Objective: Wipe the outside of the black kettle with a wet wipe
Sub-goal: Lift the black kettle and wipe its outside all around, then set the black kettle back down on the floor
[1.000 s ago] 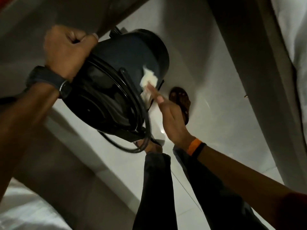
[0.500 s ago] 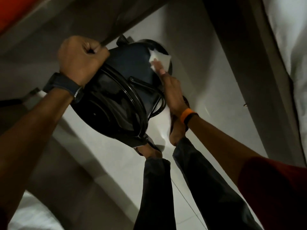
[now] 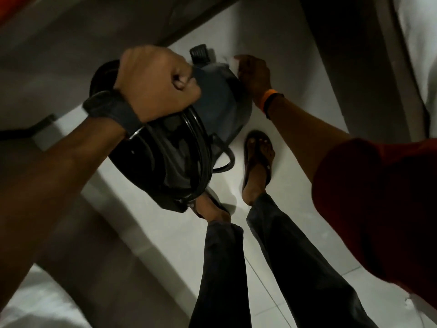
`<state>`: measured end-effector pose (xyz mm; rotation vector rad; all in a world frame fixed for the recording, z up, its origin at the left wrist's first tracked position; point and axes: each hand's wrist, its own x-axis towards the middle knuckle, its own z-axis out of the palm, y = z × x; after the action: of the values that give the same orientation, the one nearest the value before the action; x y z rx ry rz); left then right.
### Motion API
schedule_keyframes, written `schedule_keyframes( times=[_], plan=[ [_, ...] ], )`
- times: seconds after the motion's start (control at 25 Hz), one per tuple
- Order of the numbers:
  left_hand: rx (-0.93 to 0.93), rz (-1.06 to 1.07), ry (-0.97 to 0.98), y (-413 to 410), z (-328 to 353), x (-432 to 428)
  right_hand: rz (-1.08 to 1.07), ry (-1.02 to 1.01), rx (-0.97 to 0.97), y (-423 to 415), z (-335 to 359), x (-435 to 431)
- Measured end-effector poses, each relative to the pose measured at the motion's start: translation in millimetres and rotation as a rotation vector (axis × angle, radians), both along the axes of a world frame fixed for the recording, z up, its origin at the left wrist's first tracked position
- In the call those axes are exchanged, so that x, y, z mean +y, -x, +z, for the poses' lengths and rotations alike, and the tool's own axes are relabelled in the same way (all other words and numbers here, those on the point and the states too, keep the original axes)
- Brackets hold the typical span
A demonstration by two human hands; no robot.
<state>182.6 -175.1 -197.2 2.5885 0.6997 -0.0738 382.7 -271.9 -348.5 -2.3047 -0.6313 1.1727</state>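
The black kettle (image 3: 212, 107) hangs tilted in the air above the floor, its glossy base turned toward me and its black cord (image 3: 201, 157) looped around that base. My left hand (image 3: 158, 84) is a closed fist on the kettle's handle, which the fist hides. My right hand (image 3: 254, 72) reaches around the kettle's far right side and presses the white wet wipe (image 3: 233, 62) against the body. Only a small corner of the wipe shows past my fingers.
Below is a white tiled floor (image 3: 295, 209) with my two legs and sandalled feet (image 3: 259, 155). Dark furniture edges run along the upper left (image 3: 142, 22) and right (image 3: 354, 67). Pale bedding lies at the lower left (image 3: 35, 304) and upper right.
My right hand slid the wipe from the kettle's near side up and around to its far right side. The left hand turned the kettle and brought it lower in view.
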Motion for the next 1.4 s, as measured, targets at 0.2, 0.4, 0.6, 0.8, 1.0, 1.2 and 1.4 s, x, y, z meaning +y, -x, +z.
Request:
schedule_keyframes(
  times=[0.2, 0.4, 0.6, 0.8, 1.0, 1.2, 1.4],
  plan=[
    [0.219, -0.708, -0.164, -33.0, 9.1, -48.6, -0.029, 0.219, 0.082, 6.6, -6.2, -48.9],
    [0.131, -0.624, -0.291, -4.1, -9.6, -124.9, -0.337, 0.108, 0.271, 2.9, 34.0, -79.0],
    [0.397, 0.016, -0.223, 67.1, -22.2, -173.5, -0.447, -0.007, 0.361, -0.5, 82.5, -68.0],
    [0.341, -0.251, -0.302, 94.4, -30.5, -132.0, -0.514, -0.043, 0.483, 35.0, 113.3, -81.9],
    [0.288, -0.428, -0.353, 103.1, -22.7, -102.5, -0.62, 0.045, 0.431, 47.9, 122.6, -118.4],
    [0.274, -0.102, -0.04, 101.2, 10.5, -115.5, -0.47, 0.129, 0.185, 50.6, 140.7, -138.5],
    [-0.247, 0.624, 0.102, 117.7, 88.5, -61.4, -0.368, 0.162, 0.303, 62.8, 178.0, -167.5]
  ],
)
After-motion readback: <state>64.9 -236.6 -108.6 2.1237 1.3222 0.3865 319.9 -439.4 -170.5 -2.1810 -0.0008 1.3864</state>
